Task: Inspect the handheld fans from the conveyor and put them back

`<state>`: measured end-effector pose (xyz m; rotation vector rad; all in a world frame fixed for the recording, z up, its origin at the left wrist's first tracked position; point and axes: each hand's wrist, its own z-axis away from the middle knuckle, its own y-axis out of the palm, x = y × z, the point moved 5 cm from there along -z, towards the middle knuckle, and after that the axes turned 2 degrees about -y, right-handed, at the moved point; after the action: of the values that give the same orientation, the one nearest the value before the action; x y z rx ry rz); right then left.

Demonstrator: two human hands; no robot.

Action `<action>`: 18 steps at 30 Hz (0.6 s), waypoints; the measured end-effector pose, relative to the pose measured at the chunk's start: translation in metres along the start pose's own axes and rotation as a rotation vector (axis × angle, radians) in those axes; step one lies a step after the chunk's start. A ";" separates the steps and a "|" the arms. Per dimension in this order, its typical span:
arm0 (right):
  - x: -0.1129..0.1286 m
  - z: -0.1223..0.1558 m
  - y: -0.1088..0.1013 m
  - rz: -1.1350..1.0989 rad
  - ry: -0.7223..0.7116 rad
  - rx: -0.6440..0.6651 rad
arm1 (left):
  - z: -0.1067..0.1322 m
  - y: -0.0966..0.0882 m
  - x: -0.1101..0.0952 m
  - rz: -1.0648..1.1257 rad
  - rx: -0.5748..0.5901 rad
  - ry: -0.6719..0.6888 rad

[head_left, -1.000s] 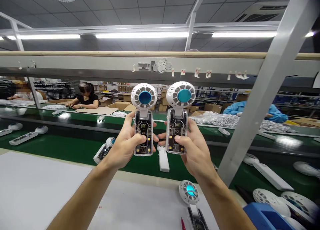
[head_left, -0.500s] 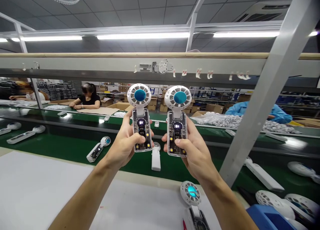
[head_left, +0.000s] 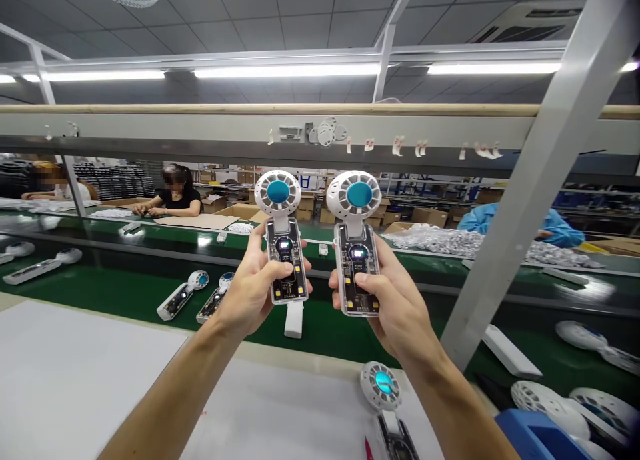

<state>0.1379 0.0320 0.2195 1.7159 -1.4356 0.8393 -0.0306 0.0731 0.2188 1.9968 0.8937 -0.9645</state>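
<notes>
White plastic heads and clear handles mark the two fans held up over the belt [head_left: 115, 288], past the counter's far edge. The left hand [head_left: 254, 283] is clamped around the handle of the left fan [head_left: 281, 225], thumb on its front face, fingertips showing past the opposite side. The right hand [head_left: 397, 293] grips the right fan [head_left: 355, 229] likewise. Each fan lies inward of its own hand, with its head above the grip. Both long axes run nearly upright, heads tipped slightly left; the pair stand side by side, near but apart, both small displays lit.

Surroundings, as I see them from the floor: below the left fan, and partly hidden by it, a white handle [head_left: 294, 321] lies on the belt. Two clear fans [head_left: 183, 297] lie left of it, one partly behind the left wrist. On the counter [head_left: 270, 407], a spare fan [head_left: 389, 417] points its head toward the far edge, nearer the right hand, just inside that forearm; a red pen [head_left: 369, 449] lies beside it. Bounding the reach on the right are a slanting post [head_left: 530, 193] and, near the counter's right end, a blue bin [head_left: 535, 433]. Across the belt sits a co-worker in black [head_left: 183, 197].
</notes>
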 end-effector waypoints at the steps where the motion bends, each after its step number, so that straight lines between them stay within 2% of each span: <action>1: 0.000 0.000 0.000 -0.001 -0.001 0.000 | 0.001 0.001 -0.001 0.009 0.001 0.011; 9: -0.002 -0.002 -0.004 0.020 -0.005 -0.025 | 0.009 0.011 -0.005 0.046 0.008 0.065; 18: -0.004 -0.006 -0.007 0.037 -0.074 -0.053 | 0.008 0.016 0.001 0.019 0.029 -0.011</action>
<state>0.1444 0.0400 0.2179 1.7009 -1.5294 0.7582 -0.0200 0.0586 0.2191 2.0191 0.8573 -0.9817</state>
